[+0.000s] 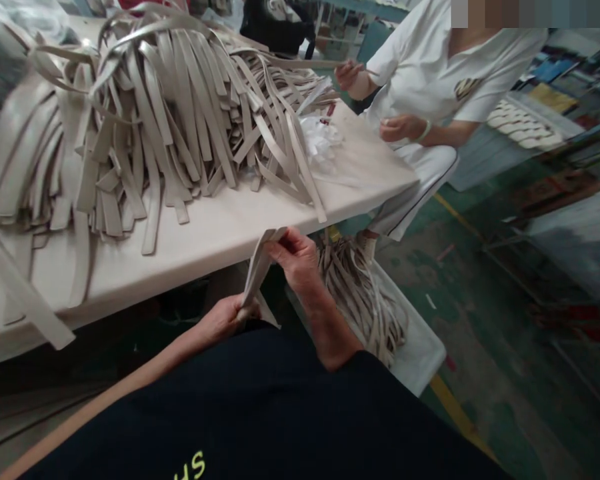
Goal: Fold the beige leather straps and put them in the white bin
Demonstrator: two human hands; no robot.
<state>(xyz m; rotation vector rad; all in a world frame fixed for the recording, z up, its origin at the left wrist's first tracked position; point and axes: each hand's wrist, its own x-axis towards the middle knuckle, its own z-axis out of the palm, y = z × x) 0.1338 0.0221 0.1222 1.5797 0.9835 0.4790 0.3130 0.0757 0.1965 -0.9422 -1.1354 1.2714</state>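
A few flat beige straps (256, 270) are held together in front of my body, just off the table's near edge. My left hand (229, 313) is closed around their lower part. At their upper ends, my right hand (296, 257) pinches them between thumb and fingers. Part of the straps below my left hand is hidden by my dark shirt. A large heap of similar beige straps (180, 113) covers much of the table (220, 240), some ends hanging over the edge.
Across the table's right end, a person in white (415, 87) sits handling a strap. Below, a pale plastic tray (425, 353) holds a bundle of straps (360, 300). White crumpled material (323, 143) lies by the heap. Racks (570, 320) stand at the right.
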